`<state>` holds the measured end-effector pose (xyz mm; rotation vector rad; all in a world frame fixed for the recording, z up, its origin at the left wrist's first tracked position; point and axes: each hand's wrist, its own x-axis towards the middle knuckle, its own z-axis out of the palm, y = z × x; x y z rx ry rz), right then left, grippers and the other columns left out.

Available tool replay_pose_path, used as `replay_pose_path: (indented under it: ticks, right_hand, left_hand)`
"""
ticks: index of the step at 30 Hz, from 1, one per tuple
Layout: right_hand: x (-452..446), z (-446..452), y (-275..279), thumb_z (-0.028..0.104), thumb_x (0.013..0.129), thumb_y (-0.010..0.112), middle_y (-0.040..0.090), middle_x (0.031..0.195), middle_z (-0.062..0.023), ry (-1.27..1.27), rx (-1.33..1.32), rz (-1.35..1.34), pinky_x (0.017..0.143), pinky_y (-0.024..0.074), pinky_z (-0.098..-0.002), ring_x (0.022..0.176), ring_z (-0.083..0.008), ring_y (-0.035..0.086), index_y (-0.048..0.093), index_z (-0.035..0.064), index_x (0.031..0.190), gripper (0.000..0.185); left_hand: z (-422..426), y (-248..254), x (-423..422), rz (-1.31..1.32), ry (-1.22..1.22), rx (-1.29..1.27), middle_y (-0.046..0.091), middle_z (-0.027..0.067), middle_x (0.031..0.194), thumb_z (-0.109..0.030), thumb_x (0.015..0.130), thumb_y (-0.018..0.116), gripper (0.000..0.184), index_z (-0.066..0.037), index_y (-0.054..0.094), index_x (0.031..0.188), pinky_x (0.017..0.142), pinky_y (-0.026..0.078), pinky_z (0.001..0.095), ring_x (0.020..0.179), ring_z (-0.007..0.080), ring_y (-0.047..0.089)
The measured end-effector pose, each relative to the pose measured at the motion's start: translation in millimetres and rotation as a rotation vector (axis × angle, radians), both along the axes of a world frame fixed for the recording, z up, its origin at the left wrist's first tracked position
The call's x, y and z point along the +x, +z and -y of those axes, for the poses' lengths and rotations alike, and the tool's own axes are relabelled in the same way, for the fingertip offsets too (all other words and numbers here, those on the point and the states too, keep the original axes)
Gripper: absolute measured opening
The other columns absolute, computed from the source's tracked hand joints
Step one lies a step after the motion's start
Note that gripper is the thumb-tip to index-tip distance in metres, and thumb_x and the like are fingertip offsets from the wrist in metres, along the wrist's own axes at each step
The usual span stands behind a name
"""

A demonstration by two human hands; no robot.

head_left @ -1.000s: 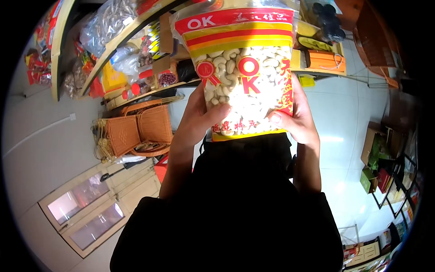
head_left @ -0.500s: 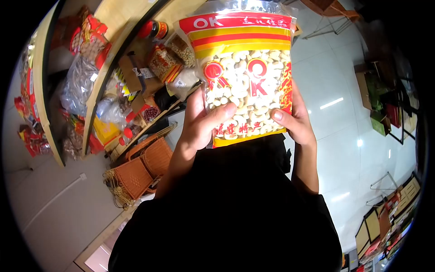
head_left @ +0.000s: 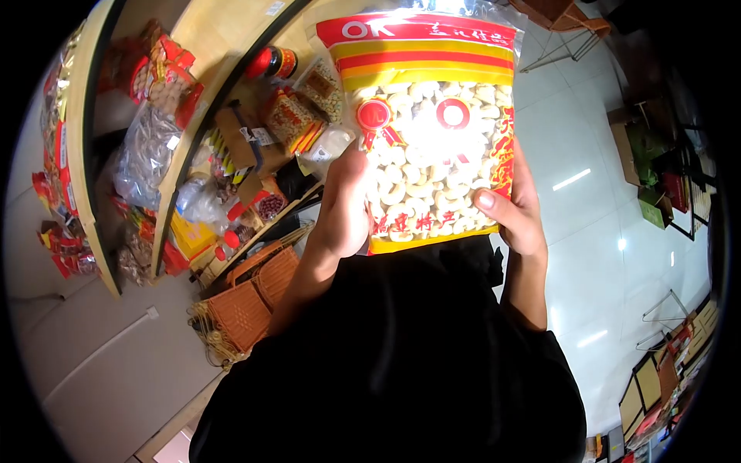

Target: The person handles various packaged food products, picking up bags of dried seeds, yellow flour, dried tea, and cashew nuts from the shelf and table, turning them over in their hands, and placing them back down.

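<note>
A large clear bag of cashews (head_left: 417, 181) with red and yellow printing is held upright in front of my chest. My right hand (head_left: 519, 212) grips its lower right edge, the thumb pressed on the front and the fingers mostly hidden behind. At the opposite edge, my left hand (head_left: 345, 208) supports the bag from the side, its thumb up along the edge and its other fingers out of sight. Strong glare washes out the middle of the bag's front.
On my left, wooden shelves (head_left: 179, 162) hold bagged goods, a red-lidded jar (head_left: 272, 62) and a yellow packet (head_left: 191, 235). A woven orange-brown basket (head_left: 241, 312) is below them. Pale floor tiles (head_left: 579, 231) and a rack with boxes (head_left: 656, 201) lie to the right.
My left thumb has come off the bag's front to its left edge. The bag appears slightly further right and nearer, and the view of the shelves has shifted a little.
</note>
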<state>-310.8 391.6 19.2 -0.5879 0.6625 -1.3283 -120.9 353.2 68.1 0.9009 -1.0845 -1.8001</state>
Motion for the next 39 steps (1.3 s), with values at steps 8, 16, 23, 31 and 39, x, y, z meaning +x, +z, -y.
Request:
replay_pose_path:
  ticks: [8, 16, 23, 31, 39]
  right_hand:
    - [62, 45, 22, 0.011, 0.079, 0.070, 0.054, 0.121, -0.0127, 0.106, -0.041, -0.097, 0.096, 0.0418, -0.0321, 0.112, -0.0182, 0.053, 0.035, -0.0014, 0.131, 0.063]
    - [152, 92, 32, 0.013, 0.078, 0.071, 0.052, 0.124, -0.0128, 0.232, -0.003, -0.278, 0.099, 0.0379, -0.0323, 0.114, -0.0187, 0.050, 0.034, -0.0015, 0.133, 0.068]
    - [218, 144, 16, 0.016, 0.076, 0.072, 0.057, 0.120, -0.0083, 0.242, -0.009, -0.466, 0.093, 0.0416, -0.0313, 0.106, -0.0176, 0.055, 0.040, 0.0007, 0.132, 0.067]
    - [281, 233, 13, 0.012, 0.083, 0.067, 0.058, 0.119, -0.0115, 0.185, -0.102, -0.592, 0.095, 0.0418, -0.0313, 0.107, -0.0181, 0.056, 0.042, -0.0007, 0.129, 0.054]
    - [309, 354, 19, 0.024, 0.088, 0.059, 0.062, 0.102, -0.0085, 0.341, -0.072, -0.574, 0.062, 0.0502, -0.0293, 0.085, -0.0166, 0.062, 0.049, 0.0011, 0.121, 0.042]
  left_hand:
    - [28, 8, 68, 0.096, 0.152, -0.121, 0.056, 0.0160, 0.123, -0.033, 0.101, 0.030, 0.050, 0.008, 0.043, 0.128, 0.095, 0.044, 0.0322, 0.110, 0.0195, 0.057]
    - [50, -13, 166, -0.025, 0.286, -0.104, 0.060, 0.0142, 0.116, -0.031, 0.100, 0.036, 0.047, 0.008, 0.049, 0.122, 0.093, 0.045, 0.0303, 0.104, 0.0167, 0.058]
    - [86, -50, 242, 0.039, 0.283, -0.024, 0.059, 0.0110, 0.110, -0.030, 0.100, 0.040, 0.043, 0.004, 0.047, 0.124, 0.093, 0.041, 0.0322, 0.105, 0.0151, 0.052]
    - [132, -72, 297, 0.140, 0.316, -0.414, 0.046, 0.0232, 0.129, -0.013, 0.091, 0.058, 0.067, -0.004, 0.016, 0.143, 0.096, 0.044, 0.0362, 0.118, 0.0280, 0.051]
    - [220, -48, 316, 0.520, 0.440, -0.398, 0.053, 0.0225, 0.119, -0.009, 0.087, 0.058, 0.046, -0.002, 0.044, 0.130, 0.083, 0.049, 0.0337, 0.100, 0.0259, 0.060]
